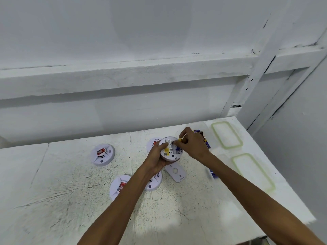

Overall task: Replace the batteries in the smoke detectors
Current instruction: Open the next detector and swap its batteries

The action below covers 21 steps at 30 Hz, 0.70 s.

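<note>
On a scuffed, white-painted table (70,200), a round white plastic smoke detector (118,188) lies face up nearest the person, with a second detector (155,181) half hidden by the left forearm. Beside them sit a flat oblong mounting plate (175,171) and a clear, green-rimmed lid (253,171). The left hand (156,157) cups an upturned detector (168,149), its labelled back facing the camera. The right hand (193,145) pinches the gold-capped end of a blue battery (177,148), its long axis running near to far across the open compartment, cap toward the wall. Beyond lie a third detector (102,154), a fourth detector (153,141), loose batteries (205,140) and a second lid (227,135)
</note>
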Each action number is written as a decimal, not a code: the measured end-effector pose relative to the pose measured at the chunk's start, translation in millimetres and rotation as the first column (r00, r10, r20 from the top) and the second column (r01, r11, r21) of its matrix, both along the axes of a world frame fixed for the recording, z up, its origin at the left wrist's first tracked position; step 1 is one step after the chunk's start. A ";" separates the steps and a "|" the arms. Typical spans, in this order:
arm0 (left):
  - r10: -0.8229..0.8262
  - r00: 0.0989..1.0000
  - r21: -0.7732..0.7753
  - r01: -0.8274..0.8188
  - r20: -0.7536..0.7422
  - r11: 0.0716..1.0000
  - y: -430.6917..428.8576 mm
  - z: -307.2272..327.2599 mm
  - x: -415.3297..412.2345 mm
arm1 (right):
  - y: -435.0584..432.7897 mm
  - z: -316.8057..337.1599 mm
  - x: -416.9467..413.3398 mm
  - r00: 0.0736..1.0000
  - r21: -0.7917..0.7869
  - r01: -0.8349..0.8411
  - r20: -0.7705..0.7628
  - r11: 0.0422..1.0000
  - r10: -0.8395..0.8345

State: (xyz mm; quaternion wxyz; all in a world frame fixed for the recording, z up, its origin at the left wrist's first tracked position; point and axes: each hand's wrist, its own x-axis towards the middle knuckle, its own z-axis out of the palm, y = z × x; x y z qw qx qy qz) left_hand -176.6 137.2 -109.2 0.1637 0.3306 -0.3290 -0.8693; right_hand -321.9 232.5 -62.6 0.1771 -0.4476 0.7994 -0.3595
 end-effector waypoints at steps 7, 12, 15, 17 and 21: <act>0.053 0.997 -0.024 -0.052 0.050 0.998 5.0 6.9 -6.0 | 8.7 -28.6 21.5 0.919 -0.101 -0.044 -0.393 0.994 0.001; 0.074 0.996 -0.029 -0.073 0.042 0.997 11.8 5.3 -12.6 | 15.1 -40.5 19.7 0.889 -0.191 -0.037 -0.455 0.981 -0.055; 0.078 0.997 0.011 -0.078 0.018 0.997 14.9 2.9 -12.9 | 18.1 -45.5 19.2 0.834 -0.187 -0.089 -0.551 0.978 -0.029; 0.069 0.998 0.036 -0.069 0.006 0.997 15.6 1.7 -10.4 | 20.0 -48.1 21.4 0.818 -0.176 -0.101 -0.575 0.979 -0.018; 0.058 0.998 0.071 -0.057 -0.021 0.996 14.0 3.9 -9.0 | 22.3 -32.6 13.9 0.929 -0.277 -0.013 -0.358 0.961 -0.091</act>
